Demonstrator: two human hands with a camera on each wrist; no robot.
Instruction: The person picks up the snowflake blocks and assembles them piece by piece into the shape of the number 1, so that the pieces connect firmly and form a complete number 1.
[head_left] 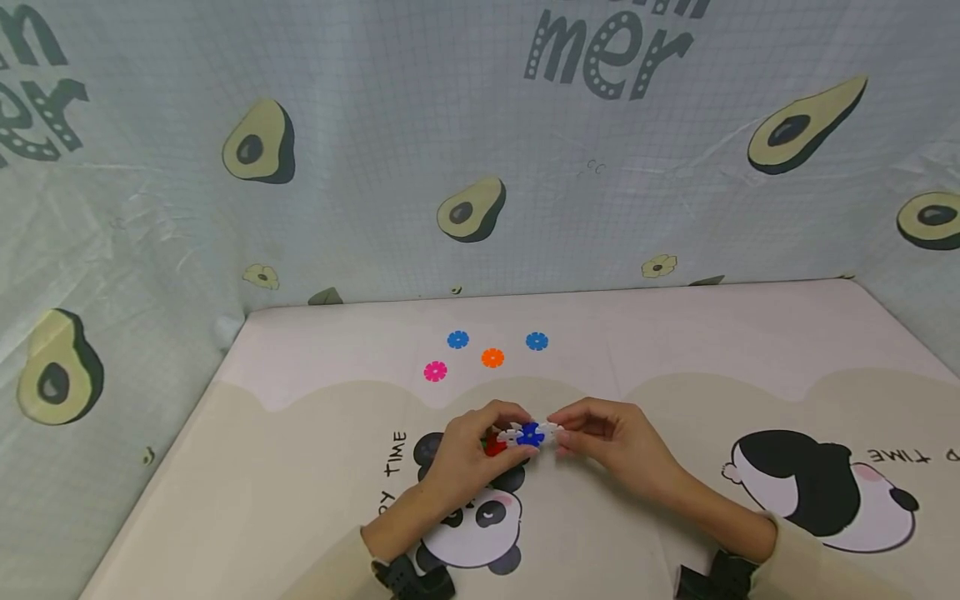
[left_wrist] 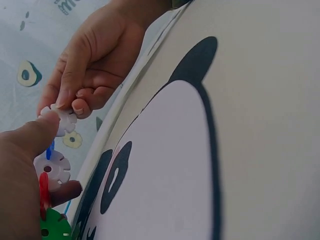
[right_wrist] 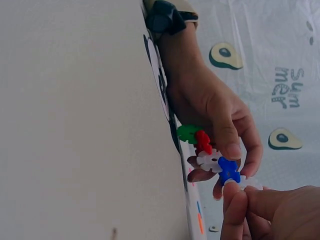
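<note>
Both hands hold a short chain of notched plastic discs above the table. In the right wrist view the chain runs from a green disc (right_wrist: 188,133) through a red disc (right_wrist: 203,142) and a white disc (right_wrist: 208,160) to a blue disc (right_wrist: 229,170), with another white disc (right_wrist: 251,183) at the end. My left hand (head_left: 471,451) pinches the chain near the blue disc, thumb in front. My right hand (head_left: 626,442) pinches the end white disc between thumb and finger, where it meets the blue one. The left wrist view also shows the green disc (left_wrist: 56,226), partly cut off.
Beyond the hands lie loose notched discs: a pink disc (head_left: 435,371), an orange disc (head_left: 492,357), a left blue disc (head_left: 458,339) and a right blue disc (head_left: 537,341). The table cover (head_left: 300,467) has printed animals. A sheet with avocado prints (head_left: 375,167) hangs behind.
</note>
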